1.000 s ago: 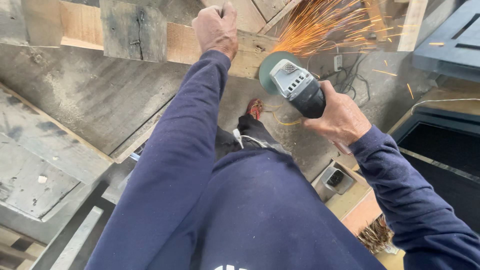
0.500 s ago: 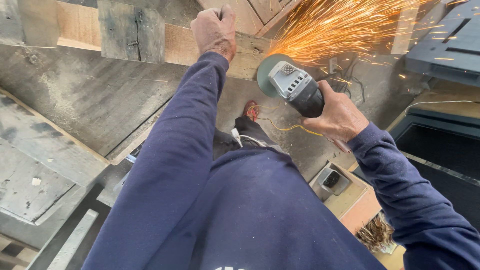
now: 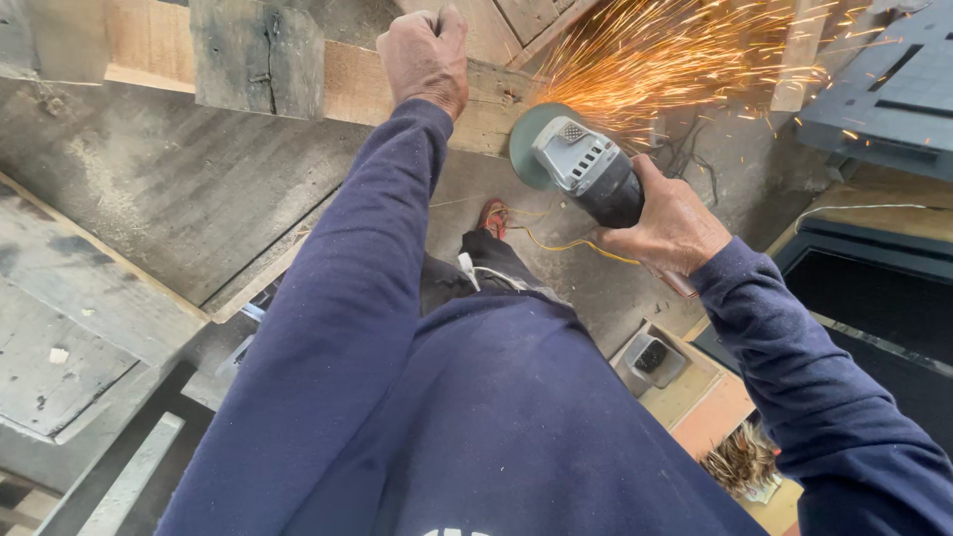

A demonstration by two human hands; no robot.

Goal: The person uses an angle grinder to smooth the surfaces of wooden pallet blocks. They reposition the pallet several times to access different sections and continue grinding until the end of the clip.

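My right hand (image 3: 667, 223) grips the black body of an angle grinder (image 3: 581, 169) with a grey head and a green guard. Its disc meets the edge of a wooden pallet (image 3: 496, 94), and orange sparks (image 3: 675, 60) spray up and to the right. My left hand (image 3: 425, 55) is closed on something at the pallet's top edge; what it holds is hidden by the fingers. Both arms wear dark blue sleeves.
Weathered grey boards (image 3: 169, 199) lie to the left. A dark metal frame (image 3: 874, 89) stands at the upper right, a dark panel (image 3: 874, 308) at the right. Below are a small grey box (image 3: 650, 357), a yellow cord (image 3: 571, 243) and my shoe (image 3: 491, 216).
The spray of sparks has grown and spread wider to the right. Both hands and the grinder stay in nearly the same place.
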